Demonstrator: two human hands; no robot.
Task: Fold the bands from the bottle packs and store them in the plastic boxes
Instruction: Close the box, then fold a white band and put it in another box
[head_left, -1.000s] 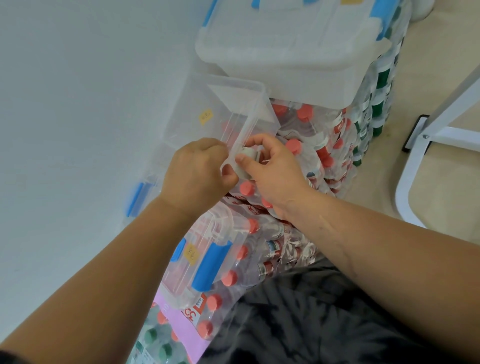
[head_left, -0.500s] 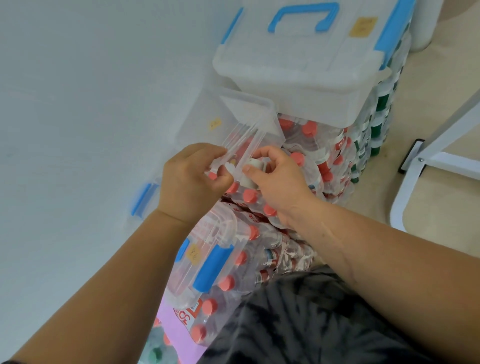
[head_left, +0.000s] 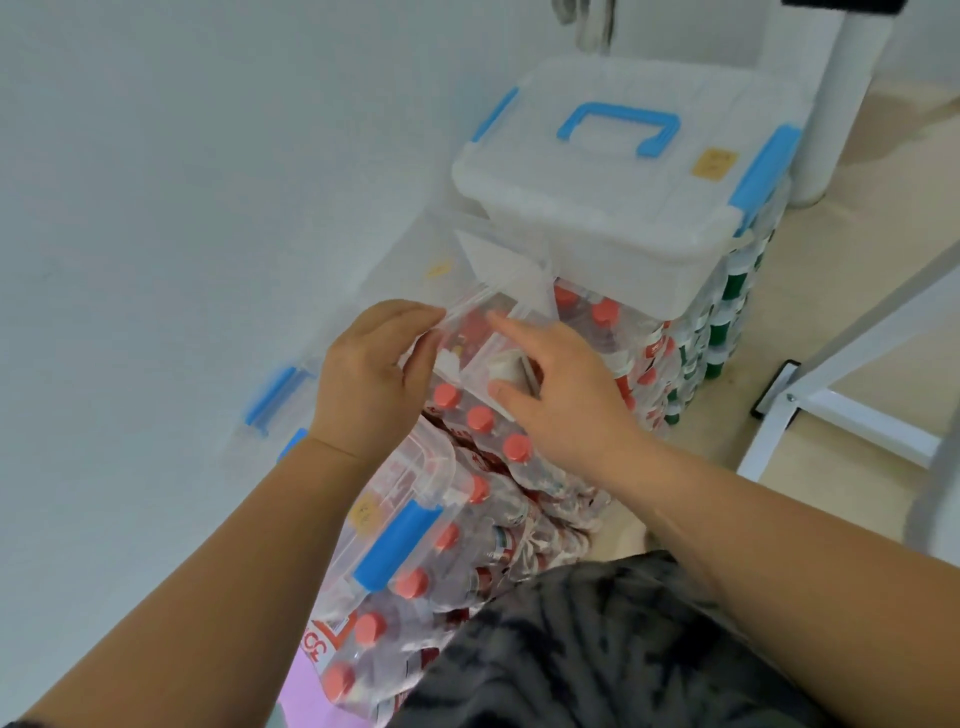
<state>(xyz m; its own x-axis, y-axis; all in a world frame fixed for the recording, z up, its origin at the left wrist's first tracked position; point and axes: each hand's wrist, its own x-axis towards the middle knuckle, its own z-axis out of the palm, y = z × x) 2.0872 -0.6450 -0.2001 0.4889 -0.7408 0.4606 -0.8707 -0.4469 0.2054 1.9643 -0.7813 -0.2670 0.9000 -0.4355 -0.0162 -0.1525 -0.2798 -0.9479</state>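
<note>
My left hand (head_left: 363, 384) pinches one end of a clear plastic band (head_left: 467, 322) above the shrink-wrapped pack of red-capped bottles (head_left: 483, 421). My right hand (head_left: 561, 389) holds the band's other part, folded into a small whitish wad (head_left: 506, 370), between thumb and fingers, with the index finger stretched out along it. An open clear plastic box (head_left: 498, 260) stands just behind the hands. A closed white box with a blue handle (head_left: 618, 156) sits on the far bottle pack.
A clear lid with blue clips (head_left: 400, 535) lies on the near bottle packs. Green-capped bottles (head_left: 727, 301) are stacked at the right of the far pack. A white metal frame (head_left: 841, 415) stands on the floor at right. A white wall fills the left.
The hands have drawn apart a little, stretching the band between them. The camera has tilted up, bringing the whole closed box into view.
</note>
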